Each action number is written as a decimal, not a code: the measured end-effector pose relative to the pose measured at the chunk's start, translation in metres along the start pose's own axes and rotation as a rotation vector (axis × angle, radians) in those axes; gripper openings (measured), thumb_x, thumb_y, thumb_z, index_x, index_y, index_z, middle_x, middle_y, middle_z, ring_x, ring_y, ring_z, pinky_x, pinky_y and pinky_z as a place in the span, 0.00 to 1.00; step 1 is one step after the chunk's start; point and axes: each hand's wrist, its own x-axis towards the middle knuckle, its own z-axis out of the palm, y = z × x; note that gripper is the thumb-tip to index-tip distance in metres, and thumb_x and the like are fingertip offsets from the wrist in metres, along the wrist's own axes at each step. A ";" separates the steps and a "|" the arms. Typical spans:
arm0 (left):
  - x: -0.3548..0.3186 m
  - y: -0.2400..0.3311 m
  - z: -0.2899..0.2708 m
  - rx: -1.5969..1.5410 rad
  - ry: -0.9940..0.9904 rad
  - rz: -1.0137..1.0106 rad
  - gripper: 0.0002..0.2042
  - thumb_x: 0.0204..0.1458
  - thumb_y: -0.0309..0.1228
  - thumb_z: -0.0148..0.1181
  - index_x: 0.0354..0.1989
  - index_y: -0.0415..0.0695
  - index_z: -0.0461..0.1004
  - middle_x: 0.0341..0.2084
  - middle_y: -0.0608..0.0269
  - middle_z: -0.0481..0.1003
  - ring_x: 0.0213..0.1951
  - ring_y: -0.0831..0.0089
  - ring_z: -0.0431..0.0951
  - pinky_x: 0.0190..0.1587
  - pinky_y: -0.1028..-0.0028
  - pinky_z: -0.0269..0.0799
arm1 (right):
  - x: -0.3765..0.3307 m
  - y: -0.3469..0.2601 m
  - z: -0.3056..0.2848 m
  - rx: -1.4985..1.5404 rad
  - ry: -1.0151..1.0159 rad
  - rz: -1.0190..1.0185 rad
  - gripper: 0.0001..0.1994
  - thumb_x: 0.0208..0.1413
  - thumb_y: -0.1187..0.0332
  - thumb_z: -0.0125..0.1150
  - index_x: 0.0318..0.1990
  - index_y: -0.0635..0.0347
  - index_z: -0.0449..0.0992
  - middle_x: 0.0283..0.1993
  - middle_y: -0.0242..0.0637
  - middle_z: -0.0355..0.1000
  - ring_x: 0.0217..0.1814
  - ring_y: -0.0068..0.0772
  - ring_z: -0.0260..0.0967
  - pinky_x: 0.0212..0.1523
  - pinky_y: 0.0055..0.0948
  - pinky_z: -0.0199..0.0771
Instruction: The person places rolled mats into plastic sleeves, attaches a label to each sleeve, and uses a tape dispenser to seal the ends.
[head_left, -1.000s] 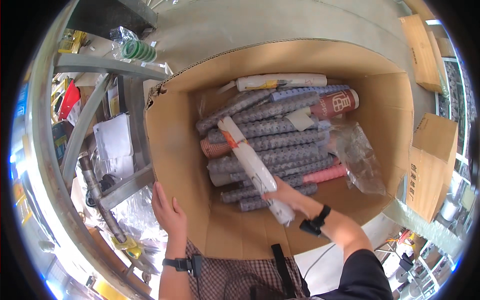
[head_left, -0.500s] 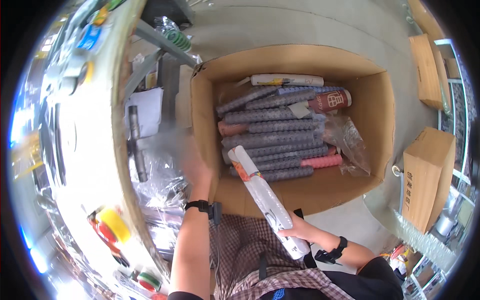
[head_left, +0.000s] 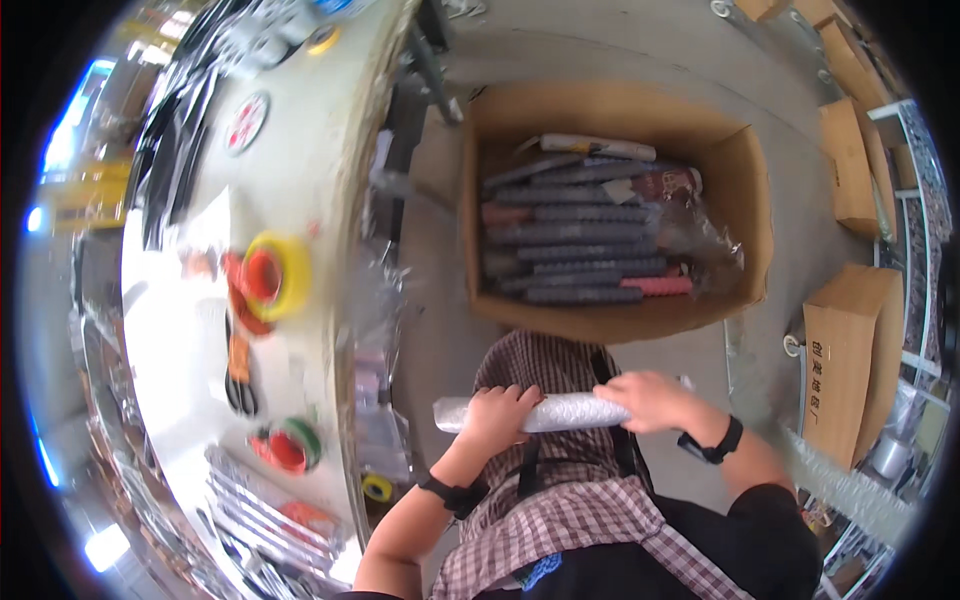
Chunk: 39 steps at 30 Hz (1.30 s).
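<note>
A white roll [head_left: 580, 412] in clear, shiny wrap lies level across the front of my checked apron. My left hand [head_left: 500, 415] grips it near its left end, fingers curled over the top. Around its right end my right hand [head_left: 650, 402] is closed. Just beyond stands an open cardboard box [head_left: 620, 322]. Inside it, grey bumpy-surfaced rolls [head_left: 570, 235] lie side by side, along with a pink roll [head_left: 660, 286], a dark red printed roll [head_left: 672, 184] and a white roll [head_left: 600, 147] at the far wall. Crumpled clear plastic [head_left: 725, 245] rests at the box's right.
Along my left runs a white worktable [head_left: 310, 170]. On it are a yellow tape roll with a red dispenser [head_left: 290, 275], an orange-and-black tool [head_left: 238, 355] and a green tape roll [head_left: 303, 445]. Clear plastic bags [head_left: 385, 290] hang beside its edge. Cardboard cartons [head_left: 835, 375] stand at the right.
My left hand has come from beside the worktable onto the white roll. The roll has turned from slanting over the box's near edge to level, close to my body. The view has shifted left.
</note>
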 end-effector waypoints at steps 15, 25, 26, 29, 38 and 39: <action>-0.334 0.039 0.082 -0.844 1.129 -0.814 0.24 0.31 0.26 0.64 0.41 0.38 0.64 0.27 0.60 0.71 0.28 0.72 0.73 0.31 0.73 0.70 | 0.132 -0.165 0.077 0.309 0.722 -0.324 0.10 0.43 0.78 0.52 0.35 0.56 0.74 0.38 0.35 0.71 0.42 0.36 0.69 0.42 0.32 0.69; -0.399 0.051 0.119 -1.342 1.624 -0.919 0.26 0.38 0.27 0.64 0.48 0.37 0.63 0.34 0.66 0.69 0.35 0.79 0.69 0.36 0.78 0.68 | 0.175 -0.181 0.093 0.266 0.042 -0.304 0.05 0.47 0.79 0.52 0.31 0.63 0.74 0.32 0.38 0.73 0.31 0.31 0.71 0.33 0.24 0.70; -0.404 0.055 0.118 -1.337 1.685 -0.952 0.26 0.38 0.27 0.64 0.48 0.37 0.63 0.34 0.66 0.69 0.35 0.79 0.69 0.36 0.78 0.68 | 0.181 -0.195 0.087 0.248 0.034 -0.317 0.05 0.48 0.79 0.52 0.31 0.64 0.74 0.31 0.38 0.73 0.31 0.30 0.71 0.33 0.24 0.70; -0.425 0.048 0.108 -1.339 1.849 -0.985 0.25 0.40 0.28 0.64 0.48 0.37 0.63 0.32 0.66 0.70 0.32 0.80 0.69 0.33 0.79 0.68 | 0.204 -0.251 0.069 0.275 -0.006 -0.400 0.05 0.48 0.80 0.52 0.31 0.65 0.74 0.31 0.38 0.73 0.31 0.29 0.71 0.33 0.23 0.70; -0.535 -0.112 0.122 -1.021 1.725 -1.139 0.41 0.45 0.51 0.60 0.60 0.36 0.52 0.53 0.42 0.61 0.54 0.61 0.63 0.53 0.66 0.60 | 0.301 -0.417 0.178 0.189 -0.060 -0.659 0.35 0.52 0.56 0.58 0.61 0.60 0.49 0.62 0.48 0.49 0.64 0.42 0.50 0.58 0.37 0.58; -0.538 -0.123 0.132 -1.017 1.723 -1.123 0.41 0.45 0.51 0.60 0.60 0.36 0.52 0.53 0.42 0.61 0.54 0.61 0.63 0.53 0.66 0.60 | 0.312 -0.413 0.203 0.080 -0.050 -0.589 0.43 0.47 0.46 0.59 0.63 0.58 0.45 0.65 0.55 0.38 0.66 0.52 0.43 0.61 0.41 0.52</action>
